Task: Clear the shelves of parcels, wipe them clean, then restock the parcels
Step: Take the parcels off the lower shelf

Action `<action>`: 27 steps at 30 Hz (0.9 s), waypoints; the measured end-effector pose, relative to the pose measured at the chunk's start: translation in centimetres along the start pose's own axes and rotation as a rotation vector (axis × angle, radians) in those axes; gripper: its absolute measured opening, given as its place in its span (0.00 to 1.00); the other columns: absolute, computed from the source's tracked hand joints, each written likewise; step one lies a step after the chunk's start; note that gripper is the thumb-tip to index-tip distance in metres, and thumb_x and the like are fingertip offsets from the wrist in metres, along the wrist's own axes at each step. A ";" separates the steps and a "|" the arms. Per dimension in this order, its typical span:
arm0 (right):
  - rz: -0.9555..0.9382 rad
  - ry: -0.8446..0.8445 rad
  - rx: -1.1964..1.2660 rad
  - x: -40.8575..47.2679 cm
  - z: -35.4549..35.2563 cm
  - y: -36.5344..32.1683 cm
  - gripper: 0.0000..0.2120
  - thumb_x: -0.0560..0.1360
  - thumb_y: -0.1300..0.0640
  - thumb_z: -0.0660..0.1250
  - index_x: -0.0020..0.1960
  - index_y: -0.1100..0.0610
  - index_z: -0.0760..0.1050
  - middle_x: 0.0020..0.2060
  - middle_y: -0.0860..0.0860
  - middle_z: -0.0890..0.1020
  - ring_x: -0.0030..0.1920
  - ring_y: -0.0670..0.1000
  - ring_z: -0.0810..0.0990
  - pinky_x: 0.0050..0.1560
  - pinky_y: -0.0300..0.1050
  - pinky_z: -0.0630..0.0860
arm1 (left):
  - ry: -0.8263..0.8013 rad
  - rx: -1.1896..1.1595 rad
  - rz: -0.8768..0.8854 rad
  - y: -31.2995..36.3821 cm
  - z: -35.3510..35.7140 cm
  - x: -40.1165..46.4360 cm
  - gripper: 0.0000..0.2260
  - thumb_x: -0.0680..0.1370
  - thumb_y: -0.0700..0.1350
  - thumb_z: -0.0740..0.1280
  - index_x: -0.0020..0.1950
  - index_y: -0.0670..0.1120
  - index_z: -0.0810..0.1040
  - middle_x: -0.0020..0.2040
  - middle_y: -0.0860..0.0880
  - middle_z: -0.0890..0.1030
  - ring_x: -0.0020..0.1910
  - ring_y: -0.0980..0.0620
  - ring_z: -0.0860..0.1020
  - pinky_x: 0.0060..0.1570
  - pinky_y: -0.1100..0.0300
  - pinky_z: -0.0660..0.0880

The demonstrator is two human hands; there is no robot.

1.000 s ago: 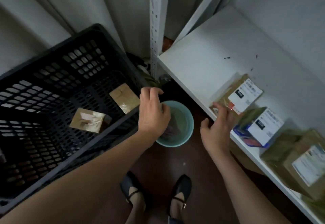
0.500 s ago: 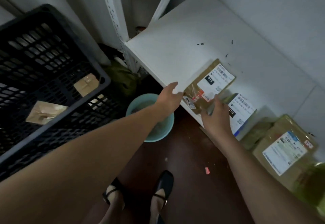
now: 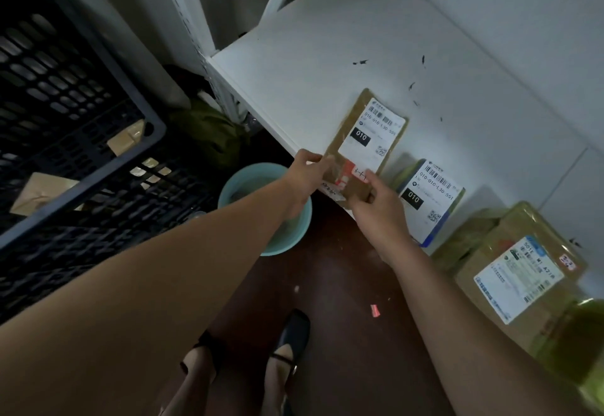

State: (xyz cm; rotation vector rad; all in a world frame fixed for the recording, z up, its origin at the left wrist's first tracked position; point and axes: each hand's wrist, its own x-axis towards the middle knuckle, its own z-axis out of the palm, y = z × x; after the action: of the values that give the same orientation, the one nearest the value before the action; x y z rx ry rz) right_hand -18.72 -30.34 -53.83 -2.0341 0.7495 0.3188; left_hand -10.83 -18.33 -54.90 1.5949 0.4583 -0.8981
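Note:
A flat brown parcel (image 3: 351,128) with a white "010" label lies on the white shelf (image 3: 310,56), its near end over the front edge. My left hand (image 3: 307,174) pinches that end's left corner. My right hand (image 3: 376,201) grips its right corner, thumb on top. A second parcel (image 3: 431,200) with a "010" label and blue edge lies just to the right. Further right sits a larger brown box (image 3: 523,272) with a white label. The black plastic crate (image 3: 75,89) at left holds two small brown parcels (image 3: 39,191).
A teal basin (image 3: 255,187) stands on the dark floor below the shelf edge, partly under my left forearm. A green bundle (image 3: 209,131) lies behind it by the shelf post. Dark specks mark the shelf. My feet in black shoes are below.
Both hands have closed on the near end of the brown "010" parcel. My left hand came across from the crate rim and basin to the shelf edge; the view swung right.

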 end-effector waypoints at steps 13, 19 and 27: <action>-0.228 0.079 0.355 -4.3 1.4 -3.9 0.10 0.82 0.52 0.61 0.63 0.48 0.69 0.59 0.47 0.78 0.58 0.44 0.79 0.46 0.29 0.76 | -0.013 -0.354 0.038 0.2 -5.9 -5.1 0.21 0.64 0.44 0.75 0.50 0.46 0.69 0.45 0.45 0.78 0.47 0.46 0.78 0.54 0.50 0.78; -0.463 -0.105 0.438 -6.4 5.5 -10.5 0.23 0.82 0.54 0.56 0.74 0.41 0.52 0.73 0.52 0.67 0.68 0.48 0.73 0.65 0.56 0.75 | -0.018 -0.509 0.123 1.9 -11.2 -9.9 0.18 0.60 0.42 0.61 0.48 0.43 0.80 0.45 0.45 0.80 0.46 0.47 0.77 0.58 0.51 0.75; -0.595 -0.179 0.371 -9.7 14.6 -18.7 0.25 0.82 0.45 0.53 0.77 0.45 0.54 0.75 0.50 0.65 0.73 0.51 0.67 0.68 0.61 0.70 | 0.204 -0.463 0.199 0.3 -23.7 -16.0 0.24 0.68 0.49 0.68 0.64 0.47 0.73 0.56 0.44 0.80 0.55 0.46 0.80 0.56 0.48 0.79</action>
State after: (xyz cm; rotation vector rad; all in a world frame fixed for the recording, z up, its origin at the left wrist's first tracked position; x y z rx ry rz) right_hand -13.73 -7.04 -44.40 -1.7464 0.0628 0.0117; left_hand -13.58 7.19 -42.28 1.2786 0.5907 -0.4379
